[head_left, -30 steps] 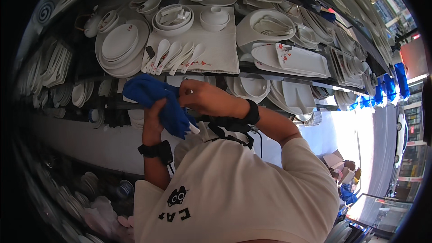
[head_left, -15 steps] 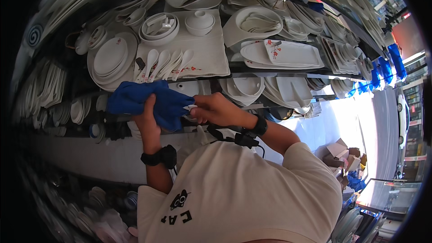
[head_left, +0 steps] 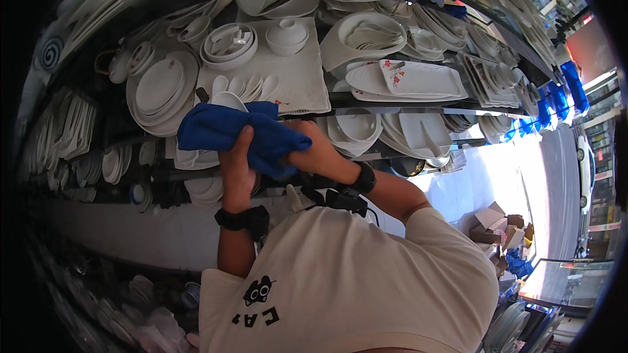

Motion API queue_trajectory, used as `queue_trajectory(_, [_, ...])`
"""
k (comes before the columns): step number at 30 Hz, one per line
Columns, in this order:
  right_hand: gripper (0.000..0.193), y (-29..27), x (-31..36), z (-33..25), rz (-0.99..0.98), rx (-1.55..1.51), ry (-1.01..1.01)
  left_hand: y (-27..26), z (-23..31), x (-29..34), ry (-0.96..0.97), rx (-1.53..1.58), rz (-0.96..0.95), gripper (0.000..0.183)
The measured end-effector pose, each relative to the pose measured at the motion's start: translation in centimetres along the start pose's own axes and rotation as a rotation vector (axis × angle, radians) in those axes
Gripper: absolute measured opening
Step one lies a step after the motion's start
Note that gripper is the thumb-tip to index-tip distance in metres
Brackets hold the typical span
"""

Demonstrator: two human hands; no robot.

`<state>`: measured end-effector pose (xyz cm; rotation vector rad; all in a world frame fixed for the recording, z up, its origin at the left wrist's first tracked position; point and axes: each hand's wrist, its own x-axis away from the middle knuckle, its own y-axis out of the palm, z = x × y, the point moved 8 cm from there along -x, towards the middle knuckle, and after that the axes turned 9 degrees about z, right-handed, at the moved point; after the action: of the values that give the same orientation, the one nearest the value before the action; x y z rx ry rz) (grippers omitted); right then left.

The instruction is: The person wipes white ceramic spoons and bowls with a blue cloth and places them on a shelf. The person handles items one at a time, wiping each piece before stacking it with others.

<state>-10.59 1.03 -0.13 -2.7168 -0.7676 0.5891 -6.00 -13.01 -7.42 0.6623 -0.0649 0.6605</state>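
A bunched blue cloth is held in front of the shelf. My left hand grips it from below, the thumb lying across it. At the cloth's right end my right hand is closed on the fabric; its fingertips are partly covered. The bowl of a white spoon shows above the cloth's upper edge, and the rest of it is hidden. Just behind, several white spoons lie in a row on a light placemat with red flower prints.
Stacked plates, bowls and a lidded cup crowd the shelf. Long platters stand to the right, with more dishes on the shelf below. Cardboard boxes lie on the floor at the right.
Both hands and the cloth have shifted slightly right. The spoon bowl now shows above the cloth, while the white tip formerly at my right fingers is covered.
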Motion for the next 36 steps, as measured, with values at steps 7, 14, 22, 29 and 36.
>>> queue_trajectory(7, [0.014,0.6,1.8,3.7,-0.119,0.285,0.094,1.0,3.9,-1.4,0.284,-0.211,0.013,0.058])
queue_trajectory(14, [0.009,-3.8,3.4,2.5,-0.067,0.334,0.024,3.2,6.2,-0.2,0.735,-0.771,-0.071,0.052])
queue_trajectory(22, [0.013,-18.1,0.6,5.3,0.306,0.753,-0.050,0.6,7.5,-1.3,0.601,-0.693,-0.087,0.046])
queue_trajectory(29, [0.014,-29.4,-7.7,8.1,0.496,1.405,0.085,-1.0,5.2,-0.2,0.555,-0.809,-0.211,0.038])
queue_trajectory(36, [0.015,-33.5,-12.8,14.8,0.433,1.538,0.100,-4.6,5.3,0.3,0.532,-0.807,-0.160,0.037])
